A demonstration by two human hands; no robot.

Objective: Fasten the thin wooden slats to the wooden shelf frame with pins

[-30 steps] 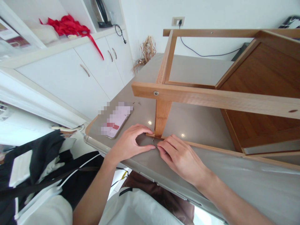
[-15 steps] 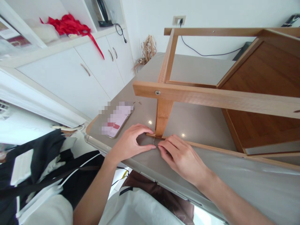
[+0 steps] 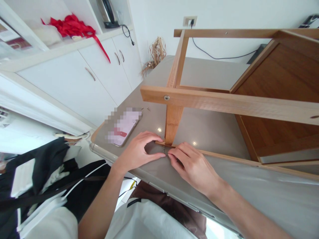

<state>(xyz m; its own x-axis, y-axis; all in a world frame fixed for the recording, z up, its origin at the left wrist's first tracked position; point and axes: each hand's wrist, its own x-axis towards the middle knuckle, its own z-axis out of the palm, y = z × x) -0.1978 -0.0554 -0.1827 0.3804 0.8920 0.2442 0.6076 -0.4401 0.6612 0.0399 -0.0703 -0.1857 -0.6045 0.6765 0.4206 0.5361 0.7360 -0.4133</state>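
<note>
A wooden furniture frame (image 3: 209, 96) lies on its side on the table, with a crosspiece (image 3: 173, 124) meeting its lower rail near my hands. From that rail a metal screw (image 3: 163, 149) sticks out toward me. My left hand (image 3: 139, 149) curves around this spot, index fingertip at the rail's end and thumb tip by the screw head. At the screw's outer end, my right hand (image 3: 191, 162) pinches a thin metal piece, apparently a hex key (image 3: 166, 153); most of it is hidden by the fingers.
A phone (image 3: 127, 127) lies on the grey table (image 3: 154, 122) left of the frame, with small metal screws (image 3: 148, 109) beyond it. White cabinets (image 3: 67, 76) carry red ribbon (image 3: 72, 26) and a kettle (image 3: 108, 13). The table's near edge runs below my hands.
Both hands keep almost the same places at the screw, with only a slight shift in my right fingers. The view has moved very slightly.
</note>
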